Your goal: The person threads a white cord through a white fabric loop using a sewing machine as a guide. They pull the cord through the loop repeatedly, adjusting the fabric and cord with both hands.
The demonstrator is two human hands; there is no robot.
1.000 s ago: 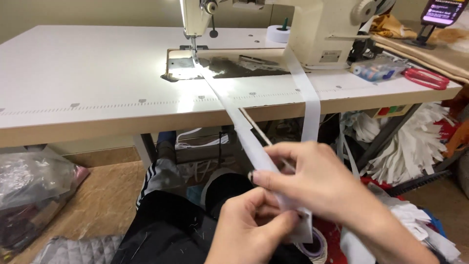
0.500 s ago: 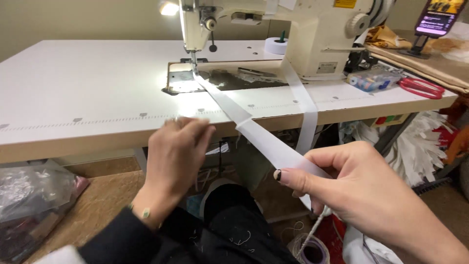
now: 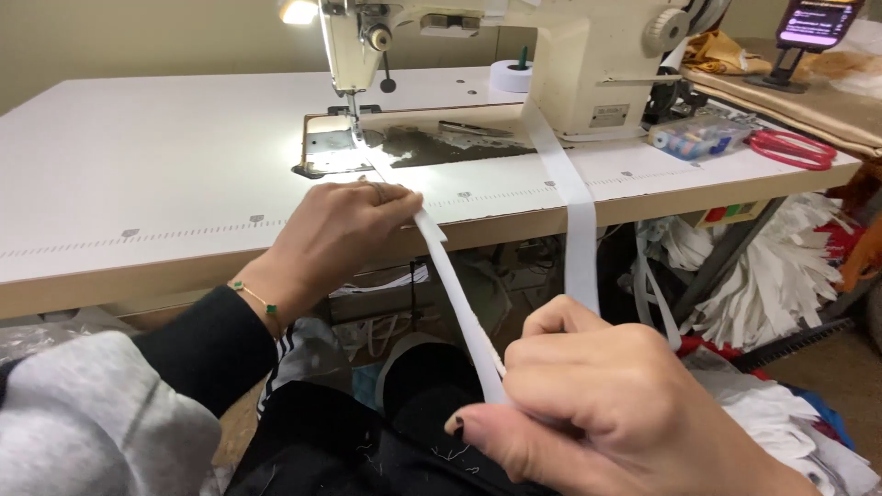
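A white fabric strip (image 3: 455,294) runs from the needle of the cream sewing machine (image 3: 551,55) down over the table's front edge to my lap. My left hand (image 3: 335,234) pinches the strip near the table edge, fingers closed on it. My right hand (image 3: 588,404) grips the strip's lower end, low in front of my lap. A second run of the white strip (image 3: 574,211) hangs from the machine's arm over the table edge and passes behind my right hand.
The white sewing table (image 3: 138,165) spreads to the left. A roll of white tape (image 3: 510,75) stands by the machine. At the right lie a box of coloured bobbins (image 3: 703,138), red scissors (image 3: 790,147) and a phone on a stand (image 3: 813,28). White scraps (image 3: 781,276) pile under the table.
My left hand has moved from beside the strip onto it and now pinches it at the table edge. My right hand has dropped lower and nearer, pulling the strip taut.
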